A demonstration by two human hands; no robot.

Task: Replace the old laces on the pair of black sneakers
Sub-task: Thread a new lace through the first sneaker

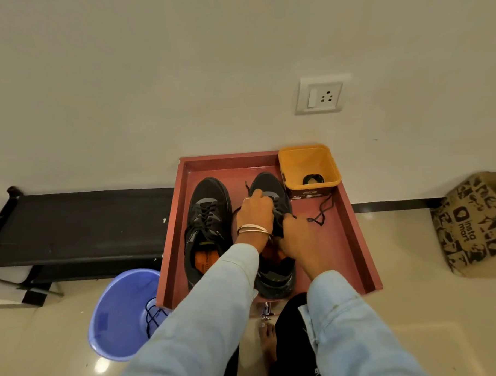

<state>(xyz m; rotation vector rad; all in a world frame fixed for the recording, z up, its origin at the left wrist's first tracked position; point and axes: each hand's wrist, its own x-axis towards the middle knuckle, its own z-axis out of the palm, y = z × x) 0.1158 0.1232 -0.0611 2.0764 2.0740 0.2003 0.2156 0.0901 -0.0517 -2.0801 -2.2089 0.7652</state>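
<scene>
A single wide-angle view from the person's head looks forward and steeply down, with both sleeves reaching in from the bottom edge toward a red tray (356, 228) at mid-frame, close enough to be within arm's reach. It faces a wall (151, 92) that fills the upper half, its lines bent by the lens. The floor (417, 308) spreads along the lower sides.

We reach both pale-blue-sleeved arms forward; our left hand (255, 213), bangles at the wrist, curls its fingers downward, while our right hand (297, 237) pinches beside it.
</scene>
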